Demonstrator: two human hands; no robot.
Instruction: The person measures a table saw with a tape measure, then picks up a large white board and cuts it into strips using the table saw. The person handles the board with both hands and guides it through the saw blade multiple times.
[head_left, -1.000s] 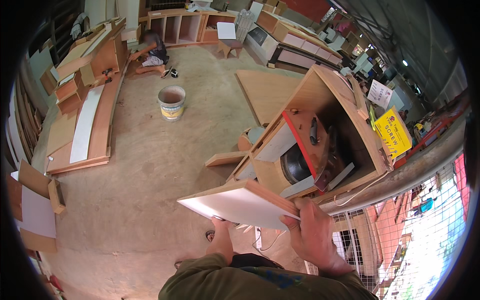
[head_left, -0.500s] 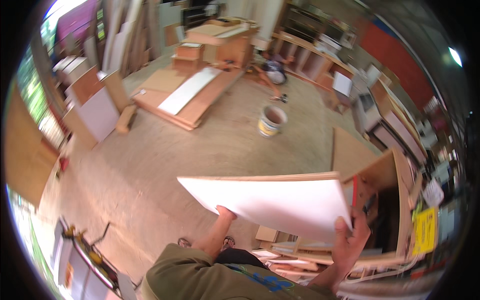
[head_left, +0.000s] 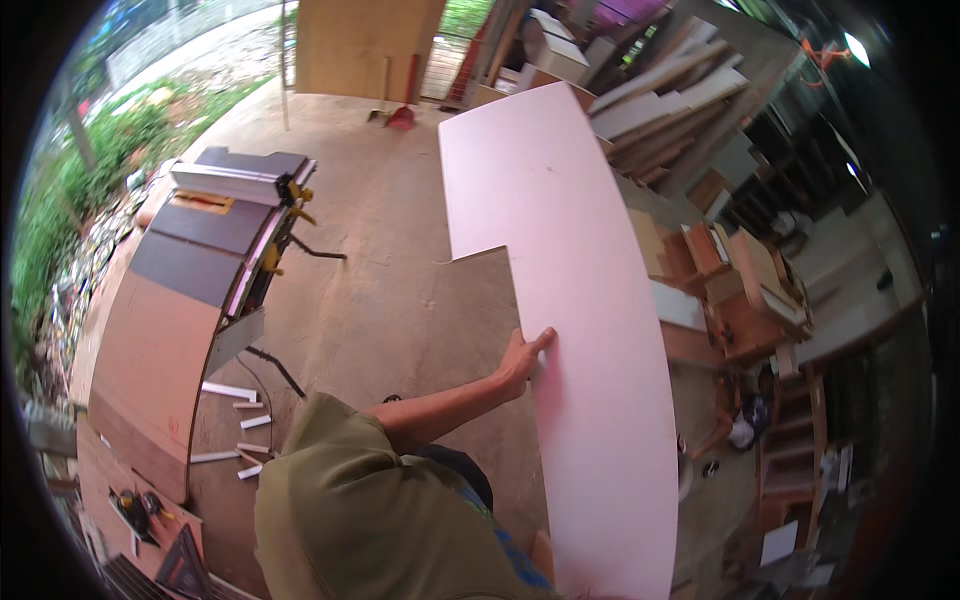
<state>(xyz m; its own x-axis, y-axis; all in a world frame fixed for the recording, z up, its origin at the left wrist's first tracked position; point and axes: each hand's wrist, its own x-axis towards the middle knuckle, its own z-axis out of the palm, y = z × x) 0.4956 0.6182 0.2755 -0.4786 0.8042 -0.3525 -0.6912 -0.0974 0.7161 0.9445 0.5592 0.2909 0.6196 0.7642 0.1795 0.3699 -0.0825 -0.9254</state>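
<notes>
A long white board [head_left: 590,300] stretches in front of me from the lower edge to the upper middle. Its far end is wider, with a step cut into the left edge. My left hand [head_left: 522,362] is closed on that left edge below the step, the thumb lying on the white face. My right hand is out of sight, as is the near end of the board, so whether it holds the board cannot be seen.
To my left stands a table saw [head_left: 215,240] with a brown panel [head_left: 150,370] beside it and white offcuts on the floor. A red dustpan [head_left: 400,118] lies far ahead. Leaning planks [head_left: 670,110], wooden cabinets [head_left: 740,290] and a crouching person [head_left: 750,420] are to the right.
My view has swung left toward the table saw and the open side. The board now points away from me with its stepped end far off. My right hand has left the view.
</notes>
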